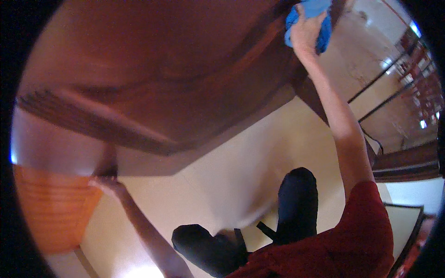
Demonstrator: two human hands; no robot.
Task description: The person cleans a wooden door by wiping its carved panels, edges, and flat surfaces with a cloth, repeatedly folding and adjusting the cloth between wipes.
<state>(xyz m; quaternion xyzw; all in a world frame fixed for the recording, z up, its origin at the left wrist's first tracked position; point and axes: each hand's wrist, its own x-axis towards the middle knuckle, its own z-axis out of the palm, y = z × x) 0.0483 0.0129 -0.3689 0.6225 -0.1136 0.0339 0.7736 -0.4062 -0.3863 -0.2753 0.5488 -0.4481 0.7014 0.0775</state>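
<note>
A large piece of polished dark-brown furniture point(146, 69), apparently wooden, fills the upper left, with a curved, moulded edge. My right hand point(307, 33) presses a blue cloth point(321, 7) at its far right edge, fingers spread over the bunched fabric. My left hand point(109, 184) touches the glossy lower edge of the same piece, far to the left. A dark reflection or shadow shows just above it; how its fingers close there is hard to make out.
Orange-brown slatted wood point(52, 208) stands at the left. My dark-clad legs point(297, 205) are bent above the pale floor point(222, 180). Thin dark bars point(386, 90) and a shiny, reflective surface point(368, 59) lie right of my right arm. A dark-framed panel point(403, 222) is at lower right.
</note>
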